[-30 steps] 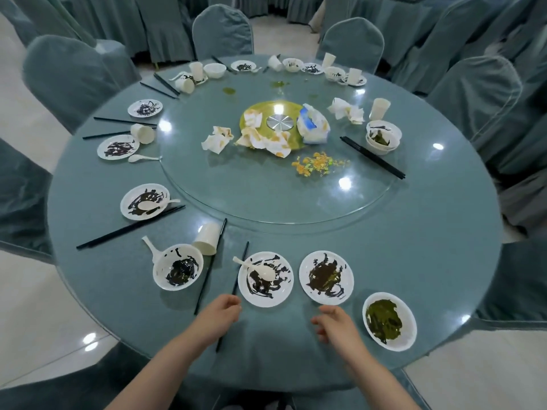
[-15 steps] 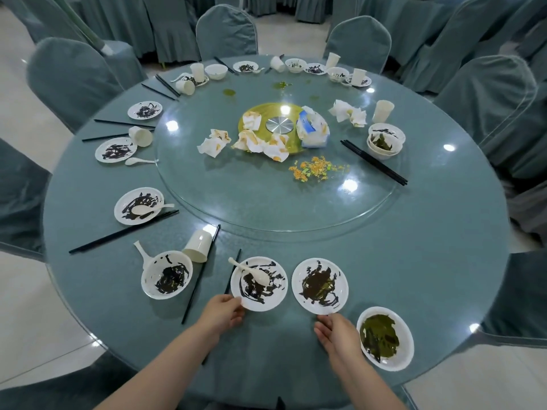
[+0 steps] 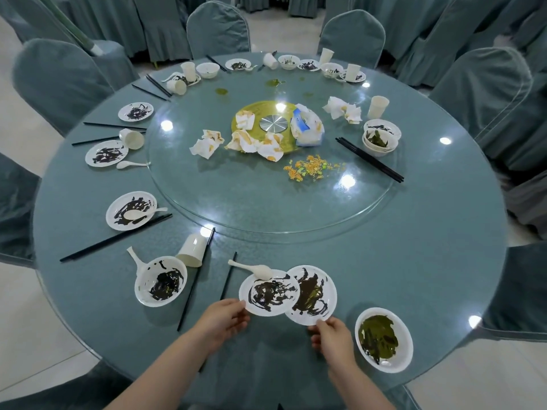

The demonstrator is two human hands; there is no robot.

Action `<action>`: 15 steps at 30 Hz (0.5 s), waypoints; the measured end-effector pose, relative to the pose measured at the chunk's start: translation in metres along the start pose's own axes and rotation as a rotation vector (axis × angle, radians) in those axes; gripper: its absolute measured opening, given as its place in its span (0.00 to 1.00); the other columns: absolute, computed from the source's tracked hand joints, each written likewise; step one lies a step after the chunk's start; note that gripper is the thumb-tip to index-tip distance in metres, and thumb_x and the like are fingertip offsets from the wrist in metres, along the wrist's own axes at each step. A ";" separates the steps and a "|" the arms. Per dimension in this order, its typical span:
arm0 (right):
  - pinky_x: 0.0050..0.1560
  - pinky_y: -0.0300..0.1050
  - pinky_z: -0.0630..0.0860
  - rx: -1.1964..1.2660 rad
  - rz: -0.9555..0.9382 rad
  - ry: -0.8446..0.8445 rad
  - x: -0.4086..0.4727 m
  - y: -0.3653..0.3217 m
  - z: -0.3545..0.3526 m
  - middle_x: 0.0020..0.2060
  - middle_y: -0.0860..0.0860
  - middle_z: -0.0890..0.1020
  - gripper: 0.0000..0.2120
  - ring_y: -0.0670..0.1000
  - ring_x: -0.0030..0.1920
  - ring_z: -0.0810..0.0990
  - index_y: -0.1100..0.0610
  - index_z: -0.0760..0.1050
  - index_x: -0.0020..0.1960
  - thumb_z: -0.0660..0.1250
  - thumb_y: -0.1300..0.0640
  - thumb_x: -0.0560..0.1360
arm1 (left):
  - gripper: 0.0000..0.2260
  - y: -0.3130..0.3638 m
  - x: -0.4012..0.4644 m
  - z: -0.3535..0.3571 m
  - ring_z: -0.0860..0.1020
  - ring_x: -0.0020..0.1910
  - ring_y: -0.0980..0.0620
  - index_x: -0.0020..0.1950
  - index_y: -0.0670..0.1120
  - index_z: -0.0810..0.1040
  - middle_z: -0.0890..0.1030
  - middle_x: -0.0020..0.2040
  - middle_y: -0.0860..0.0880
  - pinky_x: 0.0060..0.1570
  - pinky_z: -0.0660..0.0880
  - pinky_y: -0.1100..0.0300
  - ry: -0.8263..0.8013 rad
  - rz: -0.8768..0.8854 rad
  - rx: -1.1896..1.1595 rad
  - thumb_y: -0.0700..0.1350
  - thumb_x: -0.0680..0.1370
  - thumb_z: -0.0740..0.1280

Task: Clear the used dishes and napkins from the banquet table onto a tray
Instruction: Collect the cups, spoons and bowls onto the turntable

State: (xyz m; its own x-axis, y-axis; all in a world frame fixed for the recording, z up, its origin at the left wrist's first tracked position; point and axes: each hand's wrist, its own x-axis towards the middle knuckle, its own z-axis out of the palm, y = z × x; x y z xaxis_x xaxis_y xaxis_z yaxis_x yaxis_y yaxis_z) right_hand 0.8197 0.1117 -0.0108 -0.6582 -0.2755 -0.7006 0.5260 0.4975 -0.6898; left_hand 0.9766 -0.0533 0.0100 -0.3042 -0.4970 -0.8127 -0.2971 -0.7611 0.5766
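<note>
My left hand (image 3: 226, 319) pinches the near edge of a white plate (image 3: 269, 292) smeared with dark sauce, and a white spoon (image 3: 254, 269) lies across its far rim. That plate overlaps the left side of a second dirty plate (image 3: 315, 295), whose near edge my right hand (image 3: 333, 338) grips. A white bowl with green sauce (image 3: 384, 338) sits just right of my right hand. Another dirty bowl with a spoon (image 3: 161, 281) stands to the left. Crumpled napkins (image 3: 207, 143) lie on the glass turntable (image 3: 266, 208). No tray is in view.
Black chopsticks (image 3: 195, 279) and a tipped paper cup (image 3: 192, 250) lie left of my left hand. More plates, bowls, cups and chopsticks ring the round table (image 3: 429, 261). Food scraps (image 3: 310, 168) lie on the turntable. Covered chairs (image 3: 219, 28) surround the table.
Both hands have taken hold of the two near plates. The left plate has slid right and now overlaps the right one; its spoon has shifted to the far rim.
</note>
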 end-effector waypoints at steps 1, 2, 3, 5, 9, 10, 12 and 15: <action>0.29 0.40 0.72 -0.024 -0.012 -0.019 -0.001 0.001 0.001 0.36 0.57 0.83 0.06 0.50 0.30 0.74 0.62 0.77 0.47 0.61 0.64 0.78 | 0.04 -0.002 0.002 0.000 0.77 0.35 0.50 0.48 0.38 0.77 0.78 0.37 0.43 0.32 0.77 0.64 -0.010 0.012 0.037 0.37 0.80 0.64; 0.29 0.40 0.72 -0.049 -0.022 -0.046 -0.001 0.003 0.002 0.36 0.56 0.83 0.06 0.50 0.30 0.74 0.62 0.77 0.48 0.61 0.64 0.78 | 0.04 -0.003 0.002 0.001 0.77 0.34 0.51 0.49 0.37 0.77 0.79 0.37 0.43 0.31 0.77 0.64 -0.015 0.030 0.082 0.37 0.80 0.64; 0.28 0.40 0.72 -0.082 -0.026 -0.078 -0.001 0.005 0.003 0.35 0.56 0.82 0.06 0.49 0.29 0.74 0.62 0.77 0.48 0.61 0.64 0.78 | 0.05 -0.005 0.003 0.001 0.77 0.34 0.51 0.51 0.36 0.78 0.79 0.37 0.43 0.31 0.77 0.64 -0.016 0.054 0.136 0.37 0.79 0.65; 0.29 0.41 0.72 -0.142 -0.015 -0.144 -0.002 0.007 0.005 0.34 0.55 0.82 0.06 0.49 0.28 0.74 0.62 0.77 0.48 0.61 0.63 0.78 | 0.04 -0.008 0.006 0.001 0.76 0.32 0.52 0.50 0.36 0.78 0.80 0.36 0.44 0.32 0.75 0.63 -0.004 0.113 0.265 0.37 0.79 0.66; 0.29 0.43 0.69 -0.113 0.031 -0.172 -0.001 0.007 0.007 0.33 0.55 0.81 0.12 0.50 0.27 0.72 0.63 0.78 0.48 0.58 0.58 0.81 | 0.03 -0.010 0.015 -0.005 0.77 0.31 0.54 0.46 0.42 0.78 0.82 0.35 0.48 0.33 0.74 0.60 0.051 0.270 0.671 0.42 0.76 0.70; 0.28 0.43 0.70 -0.117 0.021 -0.172 -0.002 0.006 0.008 0.33 0.55 0.81 0.13 0.50 0.27 0.72 0.63 0.77 0.48 0.59 0.55 0.81 | 0.05 -0.009 0.016 -0.006 0.78 0.32 0.55 0.46 0.46 0.78 0.82 0.35 0.50 0.34 0.74 0.61 0.067 0.314 0.807 0.45 0.75 0.71; 0.29 0.43 0.71 -0.190 -0.021 -0.169 -0.003 0.003 0.010 0.33 0.55 0.80 0.14 0.50 0.27 0.72 0.63 0.77 0.46 0.62 0.52 0.80 | 0.08 -0.005 0.016 -0.006 0.77 0.35 0.58 0.46 0.51 0.74 0.80 0.36 0.53 0.34 0.70 0.64 0.083 0.405 1.029 0.49 0.73 0.72; 0.28 0.44 0.72 -0.326 -0.090 -0.163 -0.003 0.003 0.017 0.32 0.54 0.80 0.08 0.49 0.26 0.73 0.61 0.75 0.45 0.64 0.56 0.78 | 0.11 0.001 0.015 -0.001 0.76 0.39 0.57 0.48 0.52 0.70 0.78 0.38 0.56 0.37 0.68 0.64 0.030 0.504 1.177 0.51 0.74 0.71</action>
State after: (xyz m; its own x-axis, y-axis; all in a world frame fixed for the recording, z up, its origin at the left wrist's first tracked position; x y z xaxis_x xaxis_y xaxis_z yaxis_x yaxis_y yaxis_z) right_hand 0.8324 0.1000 -0.0144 -0.5854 -0.4443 -0.6781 0.2542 0.6937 -0.6739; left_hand 0.9726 -0.0620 -0.0014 -0.6008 -0.6421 -0.4762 -0.7778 0.3320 0.5337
